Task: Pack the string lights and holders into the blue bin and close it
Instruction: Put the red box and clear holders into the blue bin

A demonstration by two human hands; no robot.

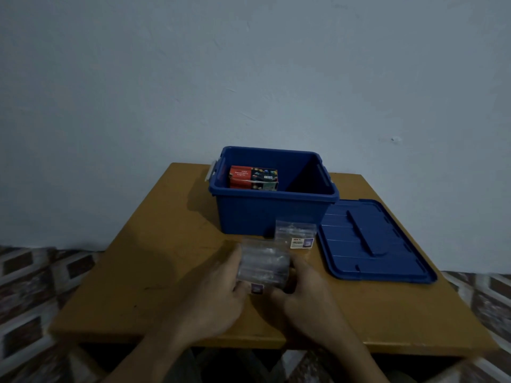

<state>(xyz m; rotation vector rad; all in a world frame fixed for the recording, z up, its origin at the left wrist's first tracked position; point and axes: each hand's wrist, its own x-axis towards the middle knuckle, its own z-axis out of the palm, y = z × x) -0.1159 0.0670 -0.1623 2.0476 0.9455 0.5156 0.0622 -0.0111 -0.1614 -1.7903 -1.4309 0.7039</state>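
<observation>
Clear plastic holder packet [262, 265] sits low over the table [154, 272], near edge, clamped between left hand [218, 288] and right hand [304, 286], one grip on each side. Judged light, crinkly, slippery; side hold suits. Long axis roughly left-right. Second holder packet [296, 234] lies against the blue bin [249, 214], which holds the LED lights box [253, 178]. Lid [370, 241] lies beside it, right.

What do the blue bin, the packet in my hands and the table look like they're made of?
Blue bin: likely moulded plastic, smooth and opaque, with a ribbed rim. Packet: clear glossy plastic film, see-through with glints. Table: probably wood or laminate, with a flat matte tan top.
</observation>
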